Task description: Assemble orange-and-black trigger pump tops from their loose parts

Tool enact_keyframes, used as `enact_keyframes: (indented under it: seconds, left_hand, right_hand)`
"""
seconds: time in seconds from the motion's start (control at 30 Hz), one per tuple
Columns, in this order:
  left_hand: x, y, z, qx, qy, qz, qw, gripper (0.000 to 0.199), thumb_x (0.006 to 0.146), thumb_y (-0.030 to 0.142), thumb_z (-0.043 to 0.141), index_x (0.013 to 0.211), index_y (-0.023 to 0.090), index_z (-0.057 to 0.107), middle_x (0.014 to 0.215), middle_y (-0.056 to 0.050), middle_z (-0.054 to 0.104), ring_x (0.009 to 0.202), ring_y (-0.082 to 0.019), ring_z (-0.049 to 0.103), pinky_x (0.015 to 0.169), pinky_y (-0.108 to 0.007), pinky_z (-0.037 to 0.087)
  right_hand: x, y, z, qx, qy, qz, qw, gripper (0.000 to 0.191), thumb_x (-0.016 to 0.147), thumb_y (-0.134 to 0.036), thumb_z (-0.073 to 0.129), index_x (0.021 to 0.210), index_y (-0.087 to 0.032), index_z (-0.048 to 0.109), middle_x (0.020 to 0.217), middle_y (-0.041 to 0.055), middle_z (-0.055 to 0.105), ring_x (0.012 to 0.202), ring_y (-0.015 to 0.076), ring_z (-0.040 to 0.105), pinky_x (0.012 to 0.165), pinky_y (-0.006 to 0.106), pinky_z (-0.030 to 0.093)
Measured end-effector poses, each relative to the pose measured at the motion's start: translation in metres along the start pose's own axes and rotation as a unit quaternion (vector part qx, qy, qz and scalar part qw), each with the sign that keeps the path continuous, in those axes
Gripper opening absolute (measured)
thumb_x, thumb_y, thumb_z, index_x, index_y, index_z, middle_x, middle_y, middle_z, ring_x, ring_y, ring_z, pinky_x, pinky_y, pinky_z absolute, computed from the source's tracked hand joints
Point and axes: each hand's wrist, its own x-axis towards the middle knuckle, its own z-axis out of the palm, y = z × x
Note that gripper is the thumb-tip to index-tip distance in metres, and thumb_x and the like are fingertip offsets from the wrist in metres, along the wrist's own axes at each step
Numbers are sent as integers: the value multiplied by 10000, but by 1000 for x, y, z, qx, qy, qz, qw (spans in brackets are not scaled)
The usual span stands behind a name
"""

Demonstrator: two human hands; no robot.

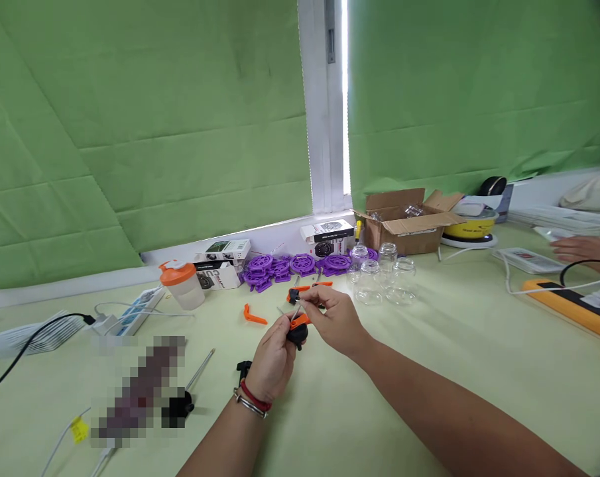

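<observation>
My left hand is closed round a small black plastic part with an orange arm across its top. A thin metal rod rises from this part toward my right hand. That hand's thumb and forefinger pinch at the rod's upper end; whatever else is between them is too small to make out. Just past my fingers are a black piece and an orange strip. A bent orange lever lies left of them. Another black part rests beside my left wrist.
Purple wheel-shaped plastic parts, clear jars and an open carton line the back. At left are an orange-lidded cup, a power strip and a metal rod. Another person's hand is at far right.
</observation>
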Motion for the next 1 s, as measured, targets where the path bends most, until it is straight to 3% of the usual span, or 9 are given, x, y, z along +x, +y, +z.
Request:
enact_keyframes:
  seconds: [0.13, 0.27, 0.43, 0.6, 0.7, 0.83, 1.0]
  left_hand:
    - [2, -3, -5, 11, 9, 6, 1000, 294, 788, 379, 585, 972, 160, 658, 908, -65, 578, 755, -144, 489, 697, -283, 400]
    - [3, -5, -6, 26, 0, 4, 1000, 280, 795, 393, 572, 952, 179, 661, 907, -58, 570, 749, -142, 474, 712, -284, 396]
    - [-1, 1, -2, 35, -57, -15, 998, 297, 802, 403, 563, 979, 186, 661, 908, -71, 581, 767, -154, 469, 715, -297, 387]
    - [-4, 7, -1, 130, -145, -25, 981, 368, 714, 268, 687, 1075, 222, 634, 980, -68, 582, 833, -162, 477, 727, -271, 362]
    - [-3, 5, -4, 166, -155, -2, 974, 417, 718, 257, 684, 1127, 239, 606, 1007, -65, 579, 845, -163, 474, 723, -268, 360]
    - [0, 4, -7, 152, -139, 14, 978, 378, 711, 290, 693, 1076, 215, 629, 886, -56, 589, 769, -154, 485, 727, -284, 372]
    - [3, 6, -10, 116, -83, 21, 990, 501, 692, 269, 716, 1173, 261, 575, 871, -31, 620, 747, -133, 526, 749, -283, 387]
  right_hand:
    - [1, -5, -3, -13, 22, -11, 1000, 104, 784, -229, 547, 806, -170, 631, 760, 27, 640, 689, 133, 576, 647, 262, 482]
    - [0, -5, -4, -27, -17, -5, 999, 109, 782, -204, 523, 784, -180, 630, 744, 21, 646, 696, 137, 578, 646, 263, 479]
    - [-1, 0, -3, -21, -46, 13, 999, 114, 780, -198, 506, 784, -189, 620, 725, 11, 637, 681, 134, 578, 651, 271, 493]
    - [3, 4, -3, 56, -43, 98, 993, 93, 734, -243, 570, 789, -181, 612, 726, 3, 613, 637, 129, 595, 616, 282, 527]
    - [4, 8, -3, 79, -61, 143, 985, 75, 706, -224, 587, 756, -171, 603, 674, -8, 602, 616, 132, 607, 622, 296, 539]
    - [1, 12, -3, -4, -88, 90, 992, 87, 726, -208, 561, 733, -179, 643, 681, 4, 627, 644, 149, 613, 646, 316, 529]
    - [-1, 9, -5, -136, -133, -46, 981, 183, 790, -157, 522, 826, -209, 694, 924, 46, 673, 914, 181, 598, 837, 356, 466]
